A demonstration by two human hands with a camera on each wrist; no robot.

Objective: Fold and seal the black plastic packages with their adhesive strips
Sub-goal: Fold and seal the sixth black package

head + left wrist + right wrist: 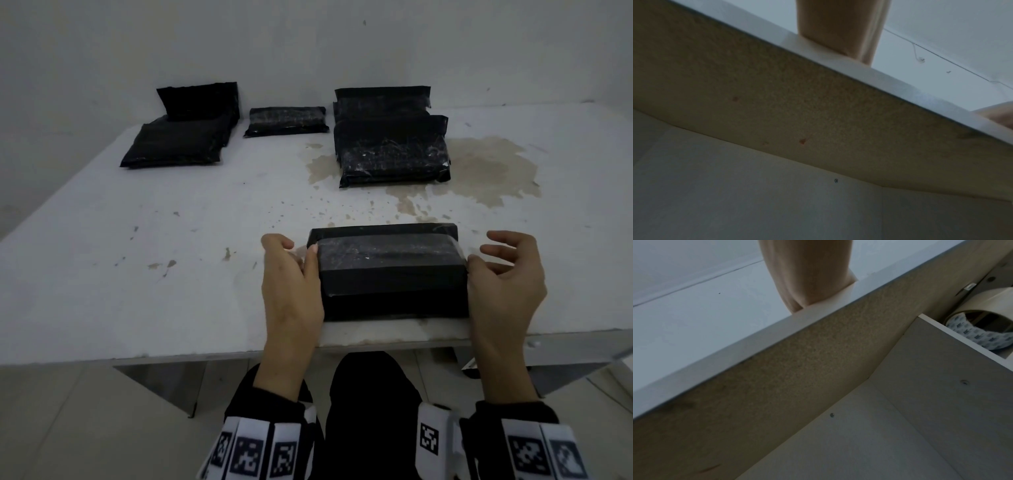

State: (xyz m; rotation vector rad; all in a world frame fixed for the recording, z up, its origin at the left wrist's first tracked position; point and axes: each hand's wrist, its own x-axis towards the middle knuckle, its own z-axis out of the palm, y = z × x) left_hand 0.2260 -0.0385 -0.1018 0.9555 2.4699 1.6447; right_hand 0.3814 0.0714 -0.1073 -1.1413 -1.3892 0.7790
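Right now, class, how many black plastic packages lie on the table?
4, perhaps more: near package between both hands, back-left package, back-middle package, back-right package, possibly two stacked.

near package (390, 270) | black, folded flat | table front edge
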